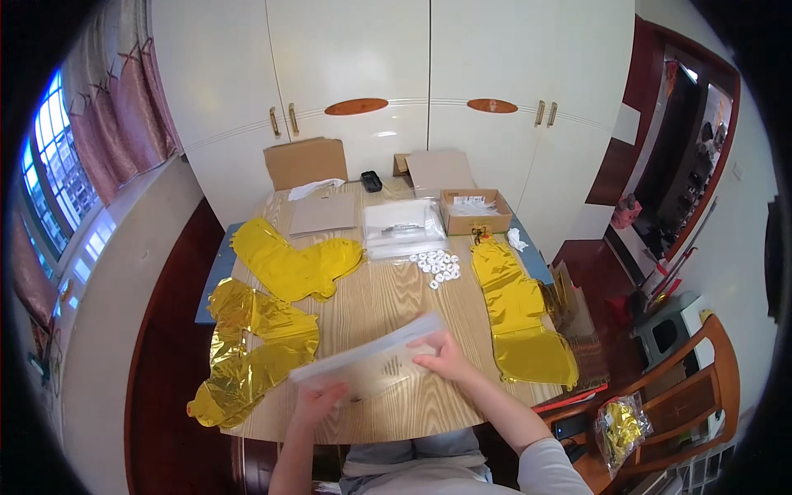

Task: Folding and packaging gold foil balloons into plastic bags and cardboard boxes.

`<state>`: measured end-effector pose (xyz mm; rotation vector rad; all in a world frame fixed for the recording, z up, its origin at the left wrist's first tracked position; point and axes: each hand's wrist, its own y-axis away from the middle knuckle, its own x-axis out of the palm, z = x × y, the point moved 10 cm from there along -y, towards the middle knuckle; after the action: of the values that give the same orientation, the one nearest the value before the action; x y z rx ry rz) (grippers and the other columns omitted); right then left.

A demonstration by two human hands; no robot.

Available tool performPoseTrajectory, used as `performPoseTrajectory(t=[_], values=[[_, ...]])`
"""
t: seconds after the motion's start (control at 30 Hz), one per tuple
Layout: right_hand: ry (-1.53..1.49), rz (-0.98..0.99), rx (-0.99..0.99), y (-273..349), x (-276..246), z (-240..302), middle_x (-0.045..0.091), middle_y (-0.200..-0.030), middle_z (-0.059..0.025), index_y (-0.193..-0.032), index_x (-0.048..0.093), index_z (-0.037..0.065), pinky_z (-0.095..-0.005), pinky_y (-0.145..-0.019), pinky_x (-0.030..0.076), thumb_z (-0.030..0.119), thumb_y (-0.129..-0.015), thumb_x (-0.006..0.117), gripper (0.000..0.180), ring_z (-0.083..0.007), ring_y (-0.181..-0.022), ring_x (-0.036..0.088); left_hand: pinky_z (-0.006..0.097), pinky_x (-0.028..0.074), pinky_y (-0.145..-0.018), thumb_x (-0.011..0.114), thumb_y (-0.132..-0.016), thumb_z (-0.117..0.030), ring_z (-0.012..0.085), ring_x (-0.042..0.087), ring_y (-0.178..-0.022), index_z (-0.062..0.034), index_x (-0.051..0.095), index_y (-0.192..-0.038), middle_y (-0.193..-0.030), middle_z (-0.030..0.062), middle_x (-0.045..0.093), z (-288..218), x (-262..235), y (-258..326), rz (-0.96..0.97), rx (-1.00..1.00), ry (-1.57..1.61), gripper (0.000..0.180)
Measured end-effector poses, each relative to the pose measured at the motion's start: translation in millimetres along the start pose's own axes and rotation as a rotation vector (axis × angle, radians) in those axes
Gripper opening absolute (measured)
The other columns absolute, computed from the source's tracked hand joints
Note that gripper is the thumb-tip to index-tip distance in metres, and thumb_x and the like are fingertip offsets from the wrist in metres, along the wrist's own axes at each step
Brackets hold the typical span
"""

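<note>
Over the near part of the wooden table (pixel 396 289), both hands hold a flat stack of clear plastic bags (pixel 375 363), tilted and a little blurred. My left hand (pixel 320 401) is closed on its lower left end. The fingers of my right hand (pixel 445 360) grip the right end, thumb on top. Flat gold foil balloons lie around: one (pixel 301 262) at the far left, a crinkled one (pixel 256 355) at the near left, and a long one (pixel 520 318) on the right. Beyond my hands are several small white rings (pixel 437 266) and a pile of clear bags (pixel 404 224).
At the back stand a small cardboard box (pixel 476 216) with plastic inside, a black tray-like object (pixel 371 181) and cardboard pieces (pixel 305 163). White cabinets (pixel 355 58) rise behind the table. On the right, a wooden chair (pixel 685 396) carries a clear bag of gold foil (pixel 620 429).
</note>
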<state>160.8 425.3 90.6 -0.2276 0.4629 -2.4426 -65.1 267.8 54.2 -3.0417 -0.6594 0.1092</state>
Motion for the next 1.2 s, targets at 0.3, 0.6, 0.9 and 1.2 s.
performPoseTrajectory(t=[0.3, 0.6, 0.9, 1.2], values=[[0.914, 0.007, -0.649, -18, 27, 202, 0.063, -0.098, 0.0008, -0.095, 0.071, 0.013, -0.0369, -0.086, 0.037, 0.011, -0.073, 0.075, 0.022, -0.0207, -0.098, 0.055, 0.024, 0.050, -0.069, 0.070, -0.084, -0.003, 0.0091, 0.062, -0.081, -0.0007, 0.072, -0.095, -0.089, 0.0011, 0.068, -4, 1, 0, 0.041, 0.062, 0.025, 0.012], [1.226, 0.033, -0.778, 7, 50, 207, 0.064, -0.096, 0.0055, -0.093, 0.072, 0.017, -0.0348, -0.078, 0.033, 0.015, -0.068, 0.074, 0.025, -0.0156, -0.089, 0.054, 0.025, 0.050, -0.073, 0.069, -0.084, -0.002, 0.0089, 0.062, -0.084, -0.0006, 0.068, -0.099, -0.093, 0.0011, 0.067, 2, -1, -3, 0.056, 0.099, -0.055, 0.015], [1.011, -0.001, -0.523, -6, 27, 194, 0.064, -0.086, -0.0017, -0.094, 0.073, 0.012, -0.0302, -0.066, 0.040, 0.009, -0.074, 0.074, 0.021, -0.0172, -0.071, 0.058, 0.026, 0.050, -0.075, 0.069, -0.084, -0.003, 0.0098, 0.062, -0.086, -0.0008, 0.067, -0.100, -0.095, 0.0015, 0.067, -23, 7, 0, 0.035, 0.136, 0.133, 0.017], [1.140, 0.046, -0.608, -2, 41, 211, 0.064, -0.089, -0.0002, -0.093, 0.072, 0.010, -0.0320, -0.069, 0.040, 0.015, -0.075, 0.074, 0.019, -0.0174, -0.076, 0.059, 0.028, 0.050, -0.079, 0.068, -0.082, -0.001, 0.0113, 0.062, -0.090, -0.0006, 0.068, -0.098, -0.097, 0.0022, 0.067, -14, 2, 0, -0.007, 0.087, 0.011, 0.016]])
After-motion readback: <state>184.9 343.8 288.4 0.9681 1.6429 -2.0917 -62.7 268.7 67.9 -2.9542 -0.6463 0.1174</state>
